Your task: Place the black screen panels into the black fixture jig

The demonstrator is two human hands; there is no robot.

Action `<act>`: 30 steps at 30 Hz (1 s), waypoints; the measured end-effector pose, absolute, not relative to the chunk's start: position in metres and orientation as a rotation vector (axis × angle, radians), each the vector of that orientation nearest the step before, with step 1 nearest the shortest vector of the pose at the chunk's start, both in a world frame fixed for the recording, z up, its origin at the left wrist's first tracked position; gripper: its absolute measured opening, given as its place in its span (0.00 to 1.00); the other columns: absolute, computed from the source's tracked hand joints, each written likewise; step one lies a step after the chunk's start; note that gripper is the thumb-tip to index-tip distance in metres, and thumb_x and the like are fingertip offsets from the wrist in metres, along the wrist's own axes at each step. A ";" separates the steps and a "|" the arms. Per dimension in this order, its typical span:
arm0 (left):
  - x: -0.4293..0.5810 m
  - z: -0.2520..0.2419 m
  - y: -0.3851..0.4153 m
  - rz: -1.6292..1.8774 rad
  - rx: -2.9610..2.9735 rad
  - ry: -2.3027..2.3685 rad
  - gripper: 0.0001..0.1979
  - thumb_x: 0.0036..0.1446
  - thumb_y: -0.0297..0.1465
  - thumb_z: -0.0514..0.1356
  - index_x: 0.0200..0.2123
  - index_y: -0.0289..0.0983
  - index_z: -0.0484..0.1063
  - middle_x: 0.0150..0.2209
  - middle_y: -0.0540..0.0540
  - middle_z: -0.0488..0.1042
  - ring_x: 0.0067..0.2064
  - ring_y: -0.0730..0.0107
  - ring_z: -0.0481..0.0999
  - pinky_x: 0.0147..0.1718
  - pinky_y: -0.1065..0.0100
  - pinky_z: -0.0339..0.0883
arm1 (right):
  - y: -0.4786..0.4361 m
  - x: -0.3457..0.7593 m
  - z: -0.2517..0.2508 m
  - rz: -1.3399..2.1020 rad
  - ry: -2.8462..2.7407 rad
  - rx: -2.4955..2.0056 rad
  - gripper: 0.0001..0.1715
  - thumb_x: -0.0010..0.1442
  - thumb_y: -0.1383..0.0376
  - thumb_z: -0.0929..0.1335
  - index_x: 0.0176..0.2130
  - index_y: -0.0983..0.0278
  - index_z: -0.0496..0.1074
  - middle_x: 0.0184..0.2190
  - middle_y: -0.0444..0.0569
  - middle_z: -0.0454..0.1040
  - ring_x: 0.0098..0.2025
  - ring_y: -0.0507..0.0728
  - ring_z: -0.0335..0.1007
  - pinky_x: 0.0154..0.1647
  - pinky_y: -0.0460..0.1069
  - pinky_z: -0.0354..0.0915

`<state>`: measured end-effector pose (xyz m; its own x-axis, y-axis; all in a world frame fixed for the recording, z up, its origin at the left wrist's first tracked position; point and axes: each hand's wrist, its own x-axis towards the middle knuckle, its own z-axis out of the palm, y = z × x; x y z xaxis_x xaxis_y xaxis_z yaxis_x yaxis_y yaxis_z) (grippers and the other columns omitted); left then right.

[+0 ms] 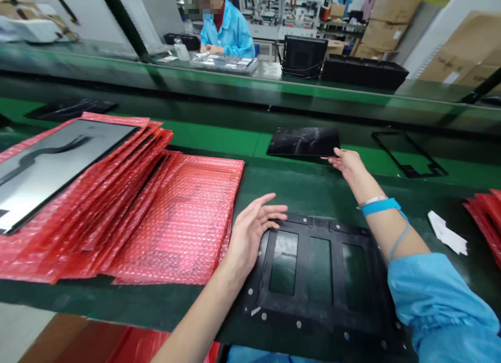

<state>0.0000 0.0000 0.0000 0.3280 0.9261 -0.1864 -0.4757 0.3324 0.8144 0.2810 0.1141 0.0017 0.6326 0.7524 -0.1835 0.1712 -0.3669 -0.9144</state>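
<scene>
My left hand [252, 228] rests with fingers apart on the upper left corner of a black fixture frame [313, 311] with three rectangular windows, lying on the dark bench in front of me. My right hand [347, 162] reaches forward to the green conveyor belt and touches the near right corner of a glossy black panel [303, 141] lying flat there. Its fingers are spread and do not grip it. A blue wrist strap [380, 206] circles my right wrist.
A fanned stack of red bubble-wrap bags [172, 217] lies left, with a grey panel [50, 165] on top. An empty black frame [409, 153] lies on the belt at right, more red bags [485, 217] far right. A person in blue [227, 29] works across the line.
</scene>
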 end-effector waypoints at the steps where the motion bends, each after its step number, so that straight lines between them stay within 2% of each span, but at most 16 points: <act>1: 0.000 0.001 -0.001 1.016 0.727 0.744 0.21 0.55 0.39 0.64 0.47 0.31 0.73 0.37 0.37 0.82 0.36 0.64 0.80 0.34 0.69 0.70 | 0.112 0.292 -0.001 0.673 -0.747 -1.963 0.12 0.67 0.59 0.69 0.40 0.67 0.72 0.34 0.45 0.73 0.32 0.52 0.71 0.33 0.49 0.71; 3: 0.001 0.003 -0.004 0.986 0.712 0.751 0.18 0.55 0.39 0.64 0.43 0.31 0.75 0.35 0.38 0.82 0.34 0.65 0.80 0.33 0.69 0.69 | 0.103 0.319 -0.005 0.483 -0.762 -2.139 0.10 0.66 0.60 0.69 0.41 0.67 0.72 0.38 0.48 0.74 0.39 0.55 0.72 0.42 0.54 0.71; 4: 0.001 0.004 -0.005 0.973 0.703 0.752 0.17 0.56 0.39 0.64 0.42 0.31 0.76 0.34 0.38 0.82 0.33 0.65 0.79 0.33 0.68 0.69 | 0.097 0.333 -0.006 0.367 -0.765 -2.222 0.10 0.65 0.61 0.70 0.43 0.66 0.72 0.42 0.50 0.74 0.46 0.58 0.71 0.48 0.57 0.69; 6: 0.001 0.006 -0.006 0.951 0.687 0.746 0.17 0.56 0.40 0.64 0.41 0.31 0.76 0.34 0.39 0.82 0.33 0.64 0.79 0.33 0.68 0.68 | 0.084 0.360 -0.008 0.147 -0.763 -2.363 0.15 0.65 0.63 0.69 0.50 0.65 0.71 0.52 0.54 0.70 0.59 0.64 0.62 0.60 0.64 0.58; 8: 0.001 0.006 -0.006 0.938 0.677 0.735 0.17 0.56 0.41 0.64 0.40 0.32 0.77 0.33 0.39 0.82 0.33 0.65 0.79 0.33 0.68 0.68 | 0.071 0.384 -0.010 0.007 -0.767 -2.476 0.21 0.64 0.62 0.69 0.56 0.65 0.68 0.59 0.56 0.64 0.65 0.67 0.53 0.65 0.68 0.49; 11: 0.001 0.006 -0.005 0.929 0.667 0.733 0.18 0.56 0.42 0.65 0.39 0.32 0.77 0.32 0.40 0.82 0.32 0.65 0.78 0.33 0.69 0.68 | 0.058 0.411 -0.012 -0.015 -0.814 -2.602 0.21 0.65 0.60 0.70 0.55 0.63 0.69 0.60 0.55 0.64 0.64 0.67 0.56 0.64 0.68 0.52; 14: 0.002 0.005 -0.003 0.928 0.675 0.744 0.17 0.55 0.41 0.66 0.39 0.33 0.77 0.32 0.40 0.81 0.31 0.65 0.78 0.32 0.68 0.68 | 0.055 0.426 -0.010 0.052 -0.908 -2.659 0.16 0.66 0.59 0.69 0.51 0.64 0.72 0.55 0.54 0.69 0.59 0.64 0.63 0.61 0.66 0.58; 17: 0.001 0.004 -0.001 0.950 0.717 0.768 0.14 0.55 0.38 0.65 0.38 0.33 0.77 0.32 0.40 0.81 0.31 0.65 0.78 0.33 0.68 0.68 | 0.060 0.426 -0.001 0.102 -0.971 -2.643 0.16 0.66 0.59 0.69 0.50 0.64 0.72 0.51 0.53 0.72 0.56 0.62 0.67 0.59 0.65 0.61; 21: -0.003 0.008 0.000 1.146 0.890 0.892 0.11 0.55 0.35 0.63 0.39 0.34 0.76 0.34 0.42 0.81 0.34 0.66 0.78 0.34 0.68 0.68 | 0.060 0.407 0.014 0.191 -1.025 -2.505 0.17 0.60 0.61 0.72 0.46 0.66 0.74 0.42 0.54 0.76 0.49 0.63 0.71 0.52 0.61 0.64; 24: -0.013 0.014 0.003 1.379 1.133 1.051 0.10 0.56 0.34 0.63 0.40 0.36 0.75 0.38 0.43 0.81 0.39 0.65 0.79 0.39 0.67 0.69 | 0.042 0.383 0.022 0.285 -1.133 -2.332 0.13 0.52 0.63 0.75 0.38 0.65 0.75 0.38 0.54 0.79 0.44 0.62 0.74 0.48 0.57 0.64; 26: -0.024 0.016 0.006 1.493 1.341 1.200 0.11 0.58 0.35 0.62 0.42 0.37 0.75 0.42 0.43 0.80 0.44 0.63 0.78 0.44 0.64 0.69 | 0.018 0.363 0.025 0.319 -1.232 -2.205 0.12 0.48 0.64 0.76 0.35 0.63 0.74 0.38 0.52 0.79 0.44 0.61 0.75 0.48 0.55 0.64; 30: -0.062 0.004 0.012 1.391 1.786 1.702 0.15 0.57 0.34 0.60 0.47 0.36 0.72 0.50 0.38 0.76 0.54 0.53 0.73 0.55 0.53 0.65 | -0.063 0.320 0.020 0.379 -1.449 -1.960 0.14 0.45 0.58 0.76 0.31 0.59 0.71 0.43 0.50 0.80 0.49 0.63 0.74 0.53 0.57 0.65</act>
<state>-0.0621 0.0123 0.0044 -0.1762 0.8894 0.4219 0.5906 -0.2474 0.7681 0.3204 -0.0630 0.0197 0.3437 0.9271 0.1498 0.7353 -0.1664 -0.6570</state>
